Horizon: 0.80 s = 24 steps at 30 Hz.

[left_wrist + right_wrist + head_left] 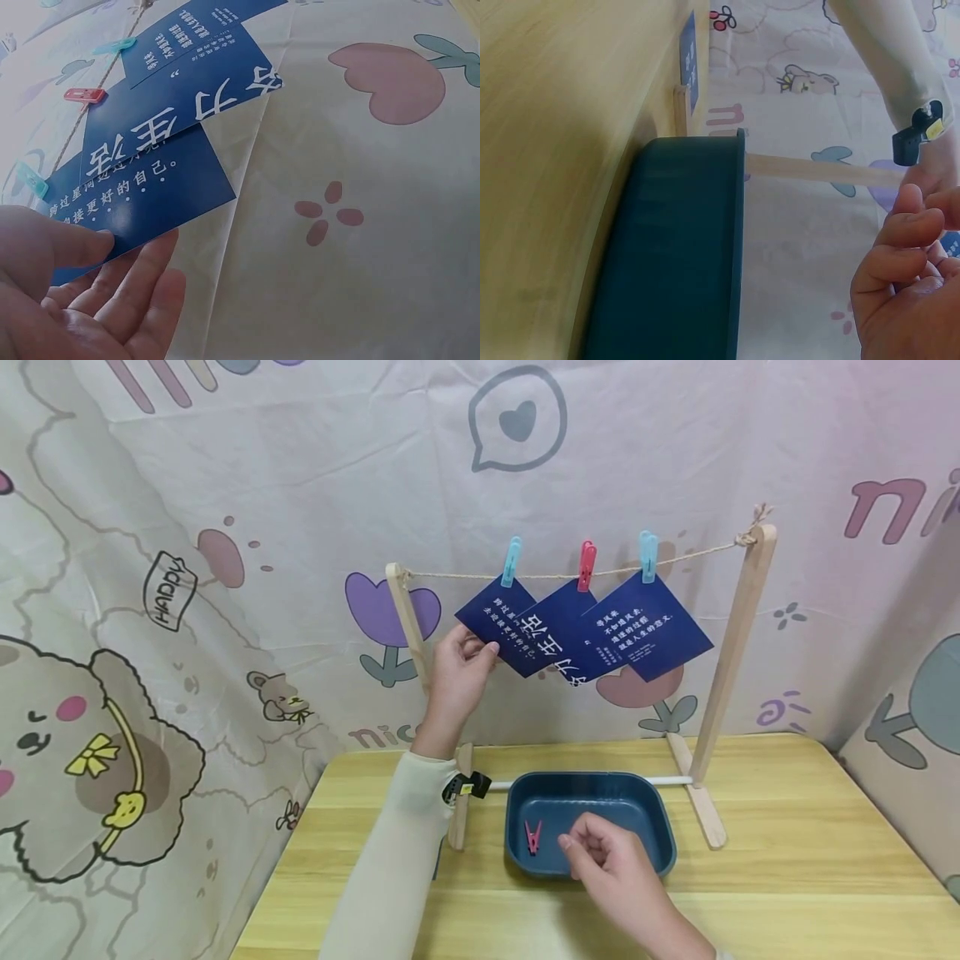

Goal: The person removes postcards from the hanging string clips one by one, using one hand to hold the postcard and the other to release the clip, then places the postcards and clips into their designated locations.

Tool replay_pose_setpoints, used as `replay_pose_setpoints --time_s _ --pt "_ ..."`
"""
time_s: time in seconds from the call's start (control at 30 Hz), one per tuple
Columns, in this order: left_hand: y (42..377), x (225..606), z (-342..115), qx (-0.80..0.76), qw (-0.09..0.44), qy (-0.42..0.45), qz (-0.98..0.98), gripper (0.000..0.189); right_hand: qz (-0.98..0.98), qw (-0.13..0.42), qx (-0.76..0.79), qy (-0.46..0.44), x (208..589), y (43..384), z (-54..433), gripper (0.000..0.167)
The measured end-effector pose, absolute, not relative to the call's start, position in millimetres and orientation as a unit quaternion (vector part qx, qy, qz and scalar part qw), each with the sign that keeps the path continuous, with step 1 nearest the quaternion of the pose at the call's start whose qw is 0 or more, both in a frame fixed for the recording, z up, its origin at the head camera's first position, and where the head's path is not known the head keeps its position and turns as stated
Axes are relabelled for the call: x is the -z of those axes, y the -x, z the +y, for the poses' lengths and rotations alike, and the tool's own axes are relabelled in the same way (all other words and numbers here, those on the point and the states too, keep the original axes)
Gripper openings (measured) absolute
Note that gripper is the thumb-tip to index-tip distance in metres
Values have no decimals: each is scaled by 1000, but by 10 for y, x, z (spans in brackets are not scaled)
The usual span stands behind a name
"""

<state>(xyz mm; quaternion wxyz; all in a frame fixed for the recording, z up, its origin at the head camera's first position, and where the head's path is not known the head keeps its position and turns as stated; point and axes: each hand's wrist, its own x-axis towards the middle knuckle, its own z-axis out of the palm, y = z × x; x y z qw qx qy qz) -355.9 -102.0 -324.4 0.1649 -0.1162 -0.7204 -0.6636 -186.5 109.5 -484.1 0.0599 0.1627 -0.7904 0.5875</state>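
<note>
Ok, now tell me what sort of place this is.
Probably a makeshift indoor craft or display corner: blue cards clipped to a string above a wood-grained table, with a cartoon-printed cloth behind.

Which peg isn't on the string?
The pinkish-red peg in the tub. The left blue peg, middle red peg and right blue peg are all clipped on the string.
</note>
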Motion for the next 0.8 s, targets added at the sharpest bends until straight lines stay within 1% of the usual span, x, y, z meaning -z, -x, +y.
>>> replay_pose_setpoints --time_s 0.5,0.8 --pt "3533 3307 -1033 643 189 99 -736 22 -790 62 -586 -170 4862 1866 1085 25" --pt "3489 3323 -1057 638 187 96 -741 21 -790 69 -584 -172 4878 1868 1066 25"
